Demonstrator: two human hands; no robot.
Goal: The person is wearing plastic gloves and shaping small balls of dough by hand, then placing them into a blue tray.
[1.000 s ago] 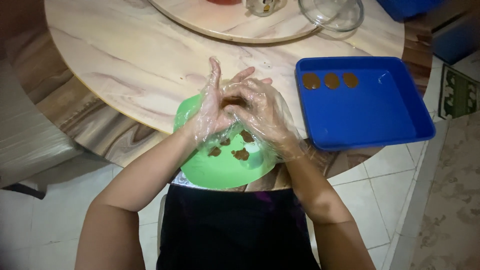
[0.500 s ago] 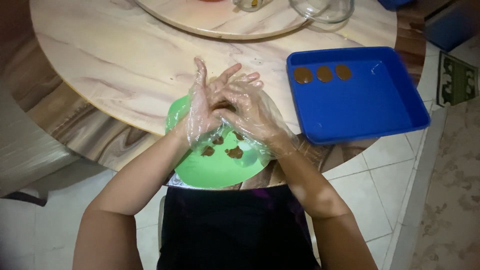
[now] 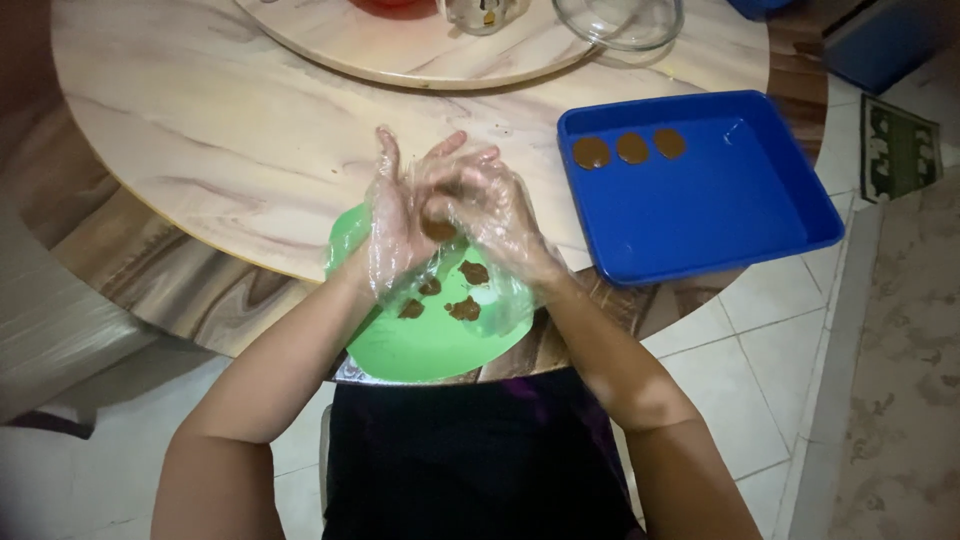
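Note:
Both my hands wear clear plastic gloves and meet above a green plate (image 3: pixel 420 345) at the table's near edge. My left hand (image 3: pixel 395 220) and my right hand (image 3: pixel 480 205) press together around a brown lump of dough (image 3: pixel 437 230), palms facing each other. Several small brown dough pieces (image 3: pixel 465 290) lie on the plate below. To the right stands a blue rectangular tray (image 3: pixel 720 200) with three flat brown dough discs (image 3: pixel 630 148) in a row at its far left corner.
The round marble-patterned table (image 3: pixel 220 150) has a wood rim and a raised turntable (image 3: pixel 420 50) at the back with a glass bowl (image 3: pixel 620 18) and a jar. Tiled floor and a patterned rug (image 3: pixel 895 145) lie at right.
The view has shifted slightly, so table and tray sit a little higher and to the left. My hands stay pressed together over the plate, working the dough.

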